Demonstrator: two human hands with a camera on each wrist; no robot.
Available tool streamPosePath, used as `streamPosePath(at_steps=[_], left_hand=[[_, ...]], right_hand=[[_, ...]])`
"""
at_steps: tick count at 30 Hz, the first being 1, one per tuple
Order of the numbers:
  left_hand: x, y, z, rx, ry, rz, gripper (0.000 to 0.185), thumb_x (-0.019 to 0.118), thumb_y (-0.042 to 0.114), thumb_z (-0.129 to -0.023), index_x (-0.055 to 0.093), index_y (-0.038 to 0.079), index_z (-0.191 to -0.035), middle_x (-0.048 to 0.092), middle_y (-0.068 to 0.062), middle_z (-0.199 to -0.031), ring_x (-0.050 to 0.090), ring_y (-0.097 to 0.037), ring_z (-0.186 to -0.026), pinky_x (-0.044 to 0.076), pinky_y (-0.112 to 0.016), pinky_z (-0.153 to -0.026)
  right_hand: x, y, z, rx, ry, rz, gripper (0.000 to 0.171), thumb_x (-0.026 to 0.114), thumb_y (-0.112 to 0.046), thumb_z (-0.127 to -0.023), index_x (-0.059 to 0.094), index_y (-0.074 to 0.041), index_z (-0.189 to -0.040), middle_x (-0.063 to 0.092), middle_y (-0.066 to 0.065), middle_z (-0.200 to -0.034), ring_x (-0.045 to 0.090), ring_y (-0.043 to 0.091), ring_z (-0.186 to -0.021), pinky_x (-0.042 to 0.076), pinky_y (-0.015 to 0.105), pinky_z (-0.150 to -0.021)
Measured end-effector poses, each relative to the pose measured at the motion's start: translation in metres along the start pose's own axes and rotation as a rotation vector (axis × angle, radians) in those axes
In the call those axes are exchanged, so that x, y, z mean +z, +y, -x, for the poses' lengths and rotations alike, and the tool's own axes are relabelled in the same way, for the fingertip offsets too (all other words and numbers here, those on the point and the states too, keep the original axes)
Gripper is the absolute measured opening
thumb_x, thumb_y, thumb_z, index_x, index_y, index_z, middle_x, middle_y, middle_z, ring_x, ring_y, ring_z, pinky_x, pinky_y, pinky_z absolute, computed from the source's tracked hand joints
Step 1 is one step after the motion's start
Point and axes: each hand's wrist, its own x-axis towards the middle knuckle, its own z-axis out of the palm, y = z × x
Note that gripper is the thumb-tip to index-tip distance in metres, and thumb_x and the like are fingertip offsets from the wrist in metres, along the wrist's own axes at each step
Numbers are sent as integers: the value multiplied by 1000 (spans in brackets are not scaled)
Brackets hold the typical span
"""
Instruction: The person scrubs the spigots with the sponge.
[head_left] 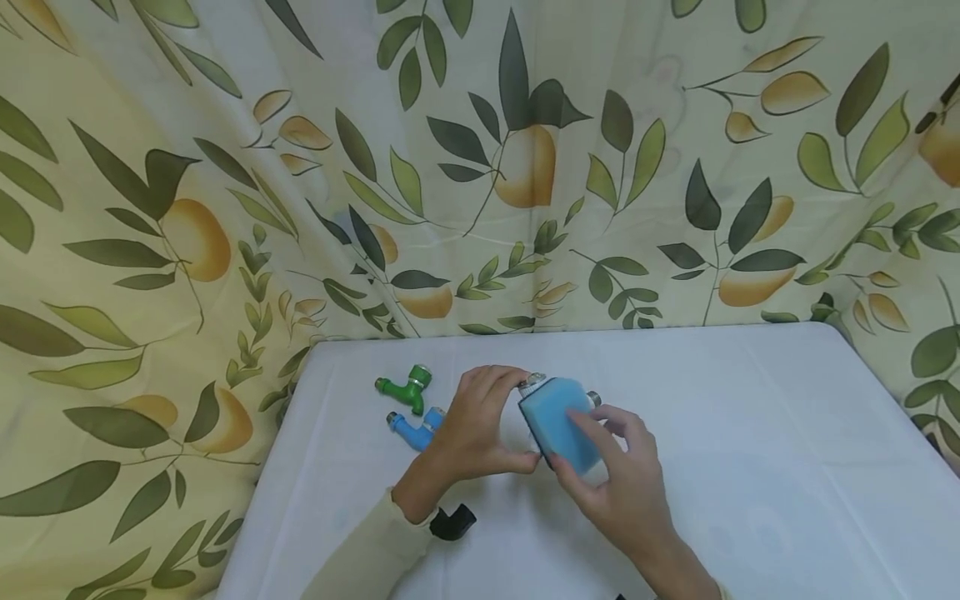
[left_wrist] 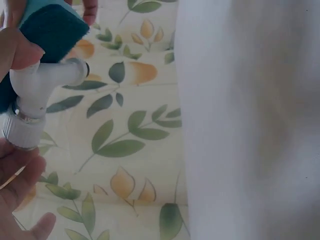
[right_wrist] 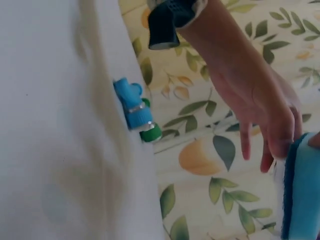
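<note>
Head view: left hand grips a white tap above the worktop; right hand presses a blue sponge on it. Left wrist view: tap pinched firmly (good). Right wrist view: 2 spare taps behind. Judgement: steady grip, short strokes.

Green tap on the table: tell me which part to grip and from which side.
Grip the green tap by its middle body, coming from above and the left. It lies flat on the white table, its left side free; the blue tap lies close in front and the left hand to its right.
</note>
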Motion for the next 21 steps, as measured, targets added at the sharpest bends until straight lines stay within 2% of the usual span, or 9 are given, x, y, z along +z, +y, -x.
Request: streamPosePath(at_steps=[2,4,6,8,11,14,17,19,21], left_hand=[[-1,1,0,0,0,4,88,88,52,-62,56,10,-133,61,-2,-129,55,-16,-124,44,-49,-108],[-2,2,0,-1,4,4,88,88,52,-62,56,10,-133,61,-2,-129,56,-16,-123,45,-49,-107],[-3,3,-1,-2,13,8,87,88,52,-61,57,10,-132,61,-1,-128,56,-15,-122,46,-48,-106],[-4,4,-1,-2,19,11,87,88,52,-61,57,10,-131,61,-1,-127,56,-15,-121,46,-48,-104],[-5,5,-1,-3,18,16,87,88,51,-62,57,10,-131,61,-1,-127,56,-15,-121,46,-47,-104],[-6,6,-1,-4,7,15,88,89,51,-62,56,10,-133,60,-2,-129,55,-16,-123,45,-48,-106],[-6,6,-1,-5,3,18,89,89,50,-62,55,10,-134,60,-2,-130,55,-16,-124,45,-47,-107],[-7,6,-1,-9,6,24,89,89,49,-62,55,10,-134,60,-2,-129,55,-16,-124,45,-47,-107],[-7,6,0,-15,13,30,88,89,49,-62,56,11,-133,60,-1,-128,55,-16,-123,45,-47,-105]], right_hand=[[0,0,1,-27,4,2,52,69,-56,-90,70,-15,-122,60,17,-115,57,31,-99,50,52,-78],[-1,4,-1,-22,35,19,57,60,-62,-93,70,-13,-121,60,18,-115,56,31,-99,44,53,-77],[-2,9,-3,9,77,39,53,67,-55,-91,71,-11,-120,60,20,-114,56,34,-100,42,53,-77],[-4,12,-6,48,105,49,49,76,-42,-84,71,-10,-120,59,22,-114,57,37,-101,42,55,-78],[-5,10,-5,65,96,39,53,84,-27,-72,71,-11,-121,58,22,-115,58,38,-100,49,56,-78],[-5,2,-1,5,27,14,50,82,-39,-81,70,-14,-123,59,19,-117,58,34,-100,54,56,-76],[-5,-2,1,-67,-15,7,53,65,-58,-92,70,-16,-123,61,17,-117,56,30,-100,51,52,-79],[-6,1,-1,-73,6,28,61,53,-66,-95,71,-14,-122,61,17,-116,55,29,-97,45,51,-78],[-8,7,-4,-46,53,53,60,54,-63,-95,71,-12,-121,61,20,-114,54,31,-95,41,51,-77]])
